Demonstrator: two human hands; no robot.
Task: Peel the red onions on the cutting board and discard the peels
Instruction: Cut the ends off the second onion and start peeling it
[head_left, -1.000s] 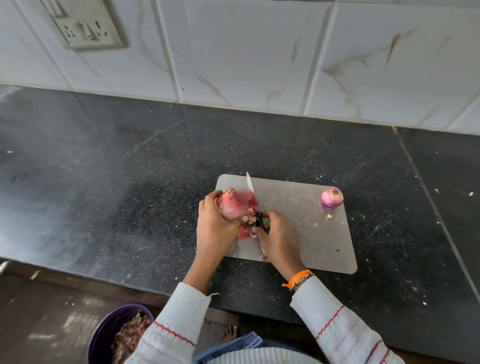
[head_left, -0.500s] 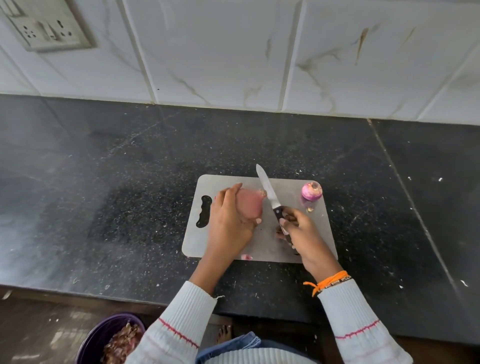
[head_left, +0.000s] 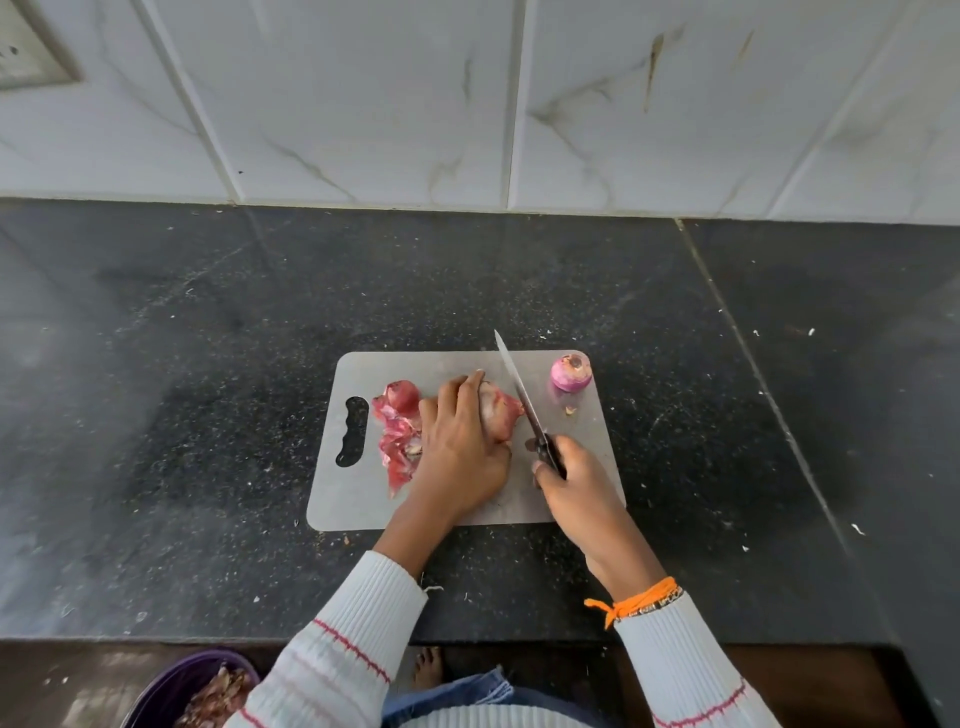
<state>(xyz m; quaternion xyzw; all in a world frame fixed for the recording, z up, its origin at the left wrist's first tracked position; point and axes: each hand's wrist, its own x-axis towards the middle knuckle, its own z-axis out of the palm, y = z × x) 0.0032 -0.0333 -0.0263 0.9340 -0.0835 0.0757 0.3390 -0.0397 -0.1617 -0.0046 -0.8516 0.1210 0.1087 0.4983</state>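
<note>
A grey cutting board (head_left: 358, 499) is lying on a black speckled counter (head_left: 208, 364) below marbled wall tiles (head_left: 363, 104). The left hand (head_left: 460, 447) is cupping an onion (head_left: 498, 410); the right hand (head_left: 576, 483) is gripping a knife (head_left: 517, 384). Peels (head_left: 397, 431) are lying to the left.

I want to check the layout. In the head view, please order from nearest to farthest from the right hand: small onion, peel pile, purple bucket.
From the right hand:
1. Small onion, board's far right corner.
2. Peel pile, board's left side.
3. Purple bucket, on the floor, lower left.
</note>
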